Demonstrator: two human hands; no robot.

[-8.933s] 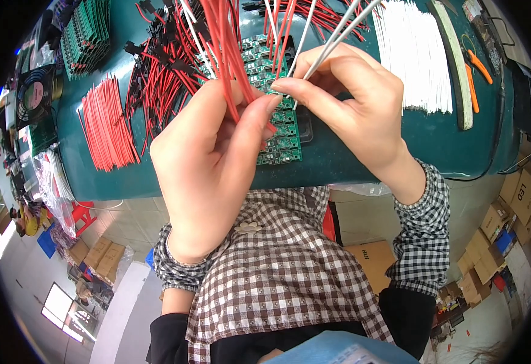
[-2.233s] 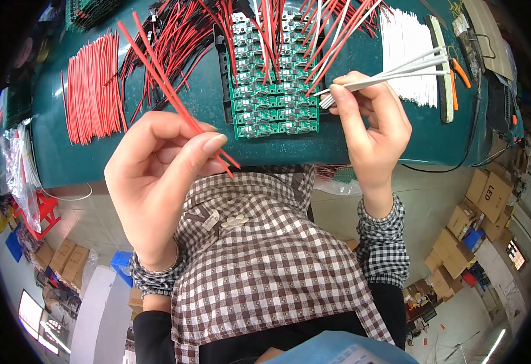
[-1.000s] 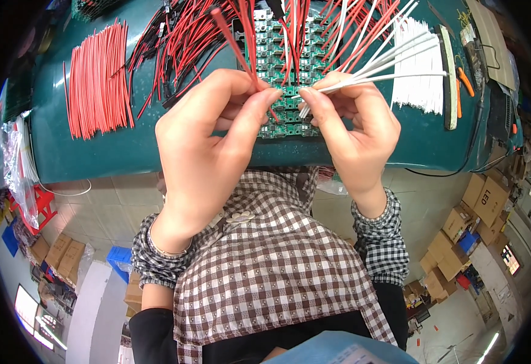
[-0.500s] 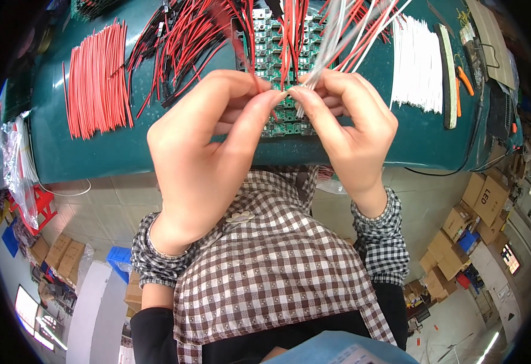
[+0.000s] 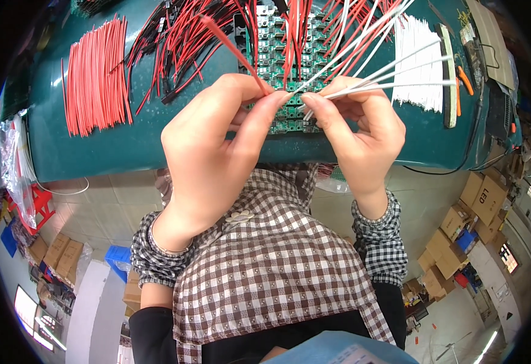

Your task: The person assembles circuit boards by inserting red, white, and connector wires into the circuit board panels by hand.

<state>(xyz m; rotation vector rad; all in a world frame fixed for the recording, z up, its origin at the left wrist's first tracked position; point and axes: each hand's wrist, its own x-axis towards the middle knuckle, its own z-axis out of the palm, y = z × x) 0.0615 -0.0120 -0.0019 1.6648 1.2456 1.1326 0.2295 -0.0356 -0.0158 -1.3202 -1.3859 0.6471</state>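
My left hand [image 5: 211,148] is closed in a pinch on red wire [image 5: 234,50], which sticks up and to the left from the fingertips. Fanned out to the right, several white wires [image 5: 408,65] are pinched in my right hand [image 5: 367,130]. One white wire [image 5: 332,62] runs to the left thumb tip; whether that hand grips it I cannot tell. Both sets of fingertips nearly meet over the near rows of a panel of small green circuit boards [image 5: 270,48]. Red wires [image 5: 294,42] rise from the middle of the panel. The wire ends between the fingers are partly hidden.
On the green tabletop [image 5: 95,159], cut red wires [image 5: 97,79] lie at the left and cut white wires [image 5: 420,85] at the right. Bundles of red and black wires [image 5: 183,42] lie behind my left hand. Orange-handled pliers [image 5: 465,80] rest at the far right.
The white wires in my right hand have swung from upright to a rightward fan. Red wire now stands out from my left fingertips. The hands have shifted slightly right.
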